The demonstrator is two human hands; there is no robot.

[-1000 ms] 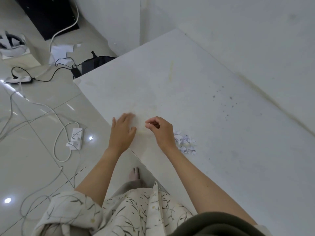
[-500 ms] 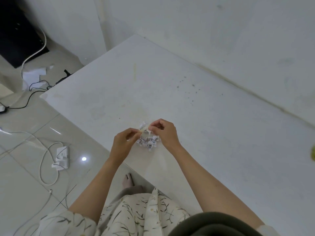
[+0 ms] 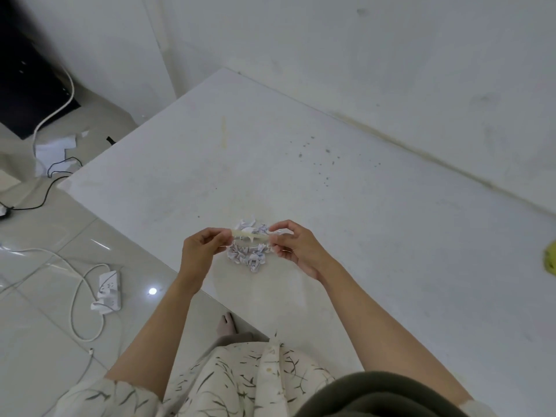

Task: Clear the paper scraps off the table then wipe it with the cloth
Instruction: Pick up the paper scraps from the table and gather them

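A small heap of crumpled white paper scraps (image 3: 250, 254) with printed marks lies on the white table (image 3: 361, 206) near its front edge. Just above the heap, my left hand (image 3: 201, 248) and my right hand (image 3: 296, 246) each pinch one end of a thin pale strip (image 3: 251, 234), a piece of tape or film, stretched flat between them. A yellow-green cloth (image 3: 550, 260) shows only as a sliver at the right edge of the view.
Dark specks and a yellowish streak mark the tabletop. The white wall (image 3: 391, 70) borders the table's far side. On the tiled floor to the left lie a white power strip (image 3: 109, 291) with cables, loose paper (image 3: 54, 147) and a black object (image 3: 27, 82).
My hands left the tabletop, came together over the scrap heap and pulled the pale strip out between them. The view swung right, bringing the cloth's edge into sight.
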